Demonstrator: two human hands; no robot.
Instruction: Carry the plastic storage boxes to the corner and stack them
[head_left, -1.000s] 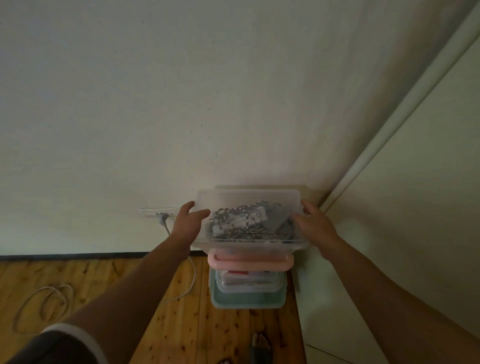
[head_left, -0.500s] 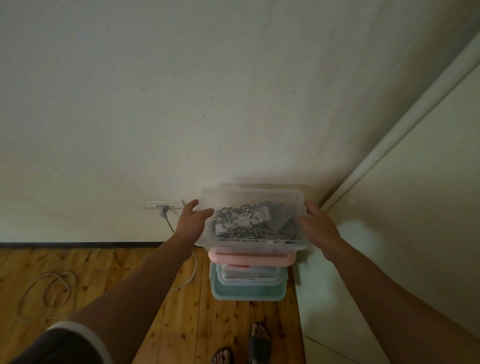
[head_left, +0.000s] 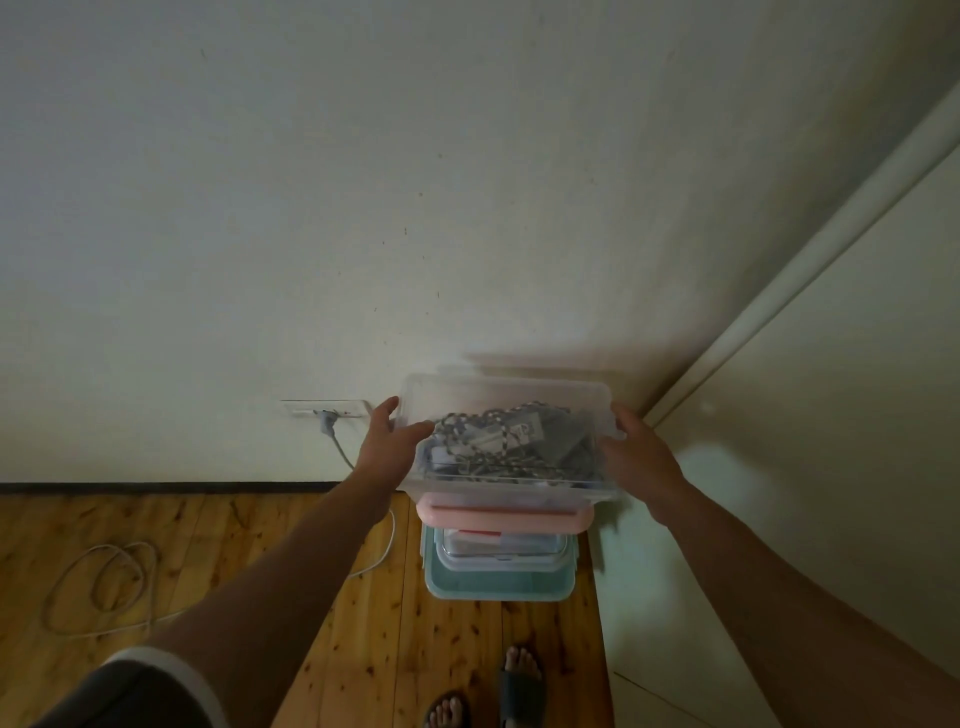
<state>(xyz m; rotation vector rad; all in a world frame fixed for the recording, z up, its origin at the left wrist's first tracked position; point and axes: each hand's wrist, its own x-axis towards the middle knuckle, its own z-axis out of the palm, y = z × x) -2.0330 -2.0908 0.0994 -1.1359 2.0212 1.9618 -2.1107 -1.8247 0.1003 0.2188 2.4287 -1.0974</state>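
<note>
a loose cable (head_left: 98, 587) lies coiled on the wood floor (head_left: 218, 545) at the far left, well apart from the stack. nearer the middle a plug (head_left: 326, 418) sits in the wall socket (head_left: 324, 408), and its cord (head_left: 387, 540) is seen trailing down past the left forearm toward the boxes. a snag on this cord is judged possible if the left arm is drawn back low.

the left hand (head_left: 387, 449) is pressed flat on the left end of the clear box (head_left: 506, 441), thumb over the rim, fingers hidden behind the wall. the box, full of tangled cords, is held between both hands at the top of the stack in the corner; whether it rests fully on the pink lid (head_left: 504, 514) below cannot be told. under that, a smaller clear box (head_left: 501, 553) is seated on a teal box (head_left: 498, 584).

the right hand (head_left: 636, 457) is clamped on the right end, just beside the door panel (head_left: 831, 467).

the stack looks tall and uneven, a small box carrying wider ones. a topple is judged likely if the top box is released off-centre or pushed toward the wall. knuckles could be scraped on the right, and the sandalled feet (head_left: 485, 691) stand directly below any fall.
</note>
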